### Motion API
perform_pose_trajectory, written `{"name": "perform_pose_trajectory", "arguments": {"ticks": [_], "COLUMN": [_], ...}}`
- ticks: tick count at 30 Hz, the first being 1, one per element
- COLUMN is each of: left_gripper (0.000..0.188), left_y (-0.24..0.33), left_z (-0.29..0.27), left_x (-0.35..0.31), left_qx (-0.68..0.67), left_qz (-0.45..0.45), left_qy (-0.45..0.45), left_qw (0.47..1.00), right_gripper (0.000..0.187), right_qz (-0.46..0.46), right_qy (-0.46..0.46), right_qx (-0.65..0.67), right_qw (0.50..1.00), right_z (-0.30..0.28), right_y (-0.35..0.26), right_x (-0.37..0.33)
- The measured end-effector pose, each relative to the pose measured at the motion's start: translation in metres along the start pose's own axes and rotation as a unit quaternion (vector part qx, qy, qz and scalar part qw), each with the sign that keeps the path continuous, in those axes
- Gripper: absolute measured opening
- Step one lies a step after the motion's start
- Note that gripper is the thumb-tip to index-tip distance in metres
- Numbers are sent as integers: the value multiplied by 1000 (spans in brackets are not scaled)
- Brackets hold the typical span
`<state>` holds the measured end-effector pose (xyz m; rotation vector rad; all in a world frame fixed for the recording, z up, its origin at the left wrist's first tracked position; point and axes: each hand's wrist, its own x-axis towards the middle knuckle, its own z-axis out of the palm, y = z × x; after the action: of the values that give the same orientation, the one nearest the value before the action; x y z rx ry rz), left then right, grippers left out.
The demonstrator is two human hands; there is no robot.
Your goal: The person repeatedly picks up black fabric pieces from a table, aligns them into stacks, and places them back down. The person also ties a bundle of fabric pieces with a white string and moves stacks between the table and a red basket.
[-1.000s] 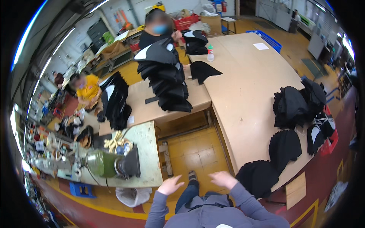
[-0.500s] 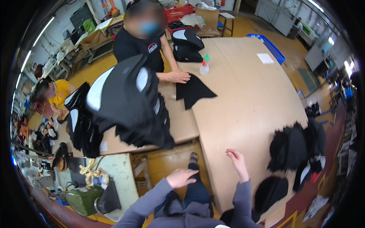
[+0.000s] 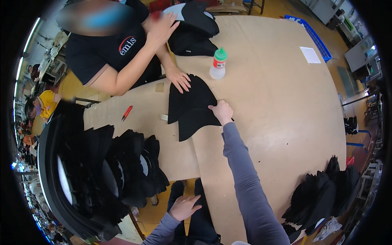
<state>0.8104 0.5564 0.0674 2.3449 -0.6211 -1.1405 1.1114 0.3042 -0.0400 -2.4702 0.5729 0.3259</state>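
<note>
At the right edge of a flat black fabric piece on the table, my right hand is closed, with its thumb on the cloth. The undersides of its fingers are hidden. My left hand hangs low over my legs, fingers stretched out and holding nothing. Across the table, a co-worker's hand lies flat on the same piece. The co-worker's other hand is raised beside a stack of black and white pieces. A green-capped squeeze bottle stands just behind the cloth.
Large stacks of black pieces crowd the near left. More black stacks sit at the right edge of the tan table. Red thread snips lie at left, a white paper and a blue crate at far right.
My right hand has reached forward to the black fabric piece. The view has moved closer to the co-worker, who has raised one hand. My left hand stays low over my legs.
</note>
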Motion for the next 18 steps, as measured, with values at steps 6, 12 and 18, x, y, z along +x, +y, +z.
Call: {"name": "perform_pose_trajectory", "arguments": {"ticks": [6, 12, 18], "left_gripper": [45, 42, 46], "left_y": [16, 16, 25], "left_z": [-24, -16, 19], "left_x": [74, 125, 168], "left_qx": [-5, -60, 25], "left_qz": [67, 69, 106], "left_qy": [116, 228, 266], "left_qw": [991, 969, 958], "right_gripper": [48, 28, 31], "right_qz": [74, 152, 211], "right_qy": [-15, 32, 74], "right_qx": [205, 360, 257], "right_qw": [976, 920, 940], "right_z": [20, 39, -19], "right_y": [54, 124, 133], "right_x": [-78, -200, -254]}}
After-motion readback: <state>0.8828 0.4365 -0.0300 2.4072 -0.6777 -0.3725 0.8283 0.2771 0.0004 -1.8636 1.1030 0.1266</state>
